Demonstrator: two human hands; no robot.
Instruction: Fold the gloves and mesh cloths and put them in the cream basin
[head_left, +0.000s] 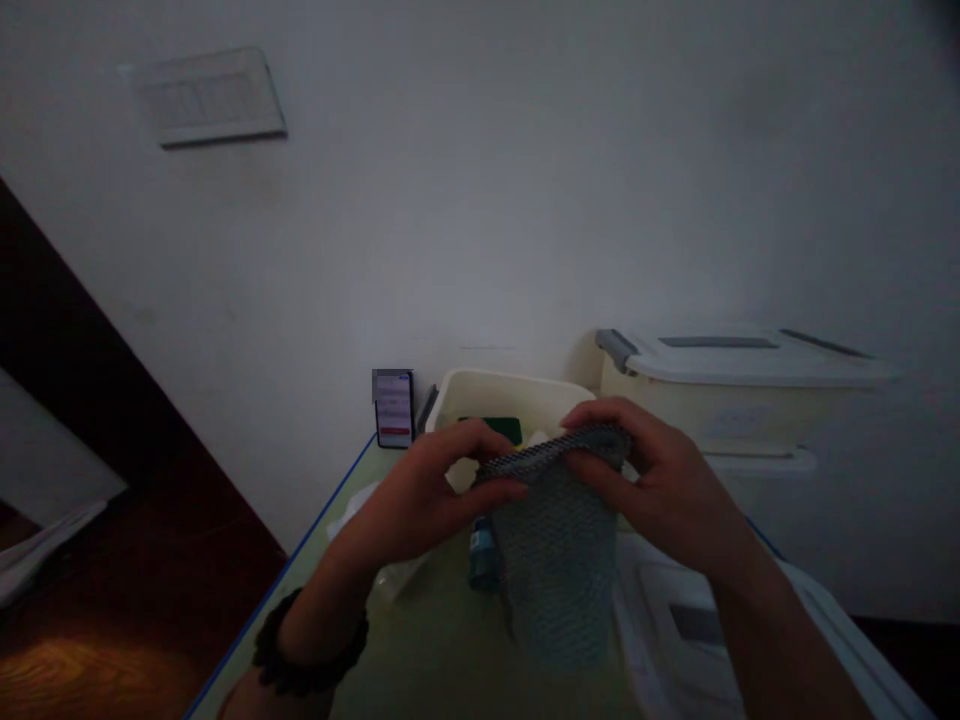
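Note:
Both my hands hold up a grey-blue knitted cloth (559, 550) by its top edge, above a pale green table (442, 650). My left hand (435, 490) pinches the left end of that edge, fingers closed, with a dark beaded band on its wrist. My right hand (664, 480) grips the right end, fingers curled over the fabric. The cloth hangs down between them. Behind it stands a small blue bottle (482, 552), partly hidden.
An open cream bin (510, 392) with a green item inside stands at the table's back. A lidded white box (742, 380) sits to its right, another white lid (675, 620) at the near right. A phone (394, 408) leans on the wall. Dark wooden floor lies left.

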